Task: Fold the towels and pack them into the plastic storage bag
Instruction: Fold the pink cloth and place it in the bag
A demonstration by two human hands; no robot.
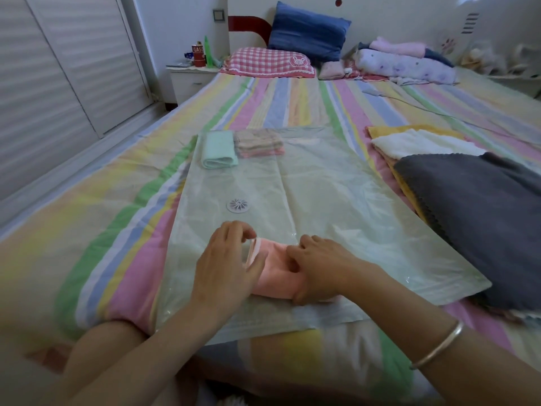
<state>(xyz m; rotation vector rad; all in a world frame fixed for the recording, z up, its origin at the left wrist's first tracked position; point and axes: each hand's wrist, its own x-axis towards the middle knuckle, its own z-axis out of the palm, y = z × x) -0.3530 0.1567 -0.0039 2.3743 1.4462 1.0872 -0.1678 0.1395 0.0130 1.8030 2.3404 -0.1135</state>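
Note:
A clear plastic storage bag [322, 194] with a white round valve [238, 205] lies flat on the striped bed. At its far end sit a folded mint towel [219, 149] and a folded striped towel [259, 143]. A folded pink towel [276, 273] lies at the bag's near end. My left hand [227, 265] rests on the pink towel's left end, fingers curled at its white edge. My right hand [319, 266] grips its right part, fingers curled into the cloth. A dark grey towel [474, 218], a white towel [421, 145] and a yellow towel [409, 130] lie stacked to the right.
A checked pink pillow [268, 61] and a blue pillow [307, 32] lie at the headboard. Folded bedding [404, 64] sits at the far right. A white nightstand [190, 79] with bottles stands at the far left beside a sliding wardrobe [58, 68].

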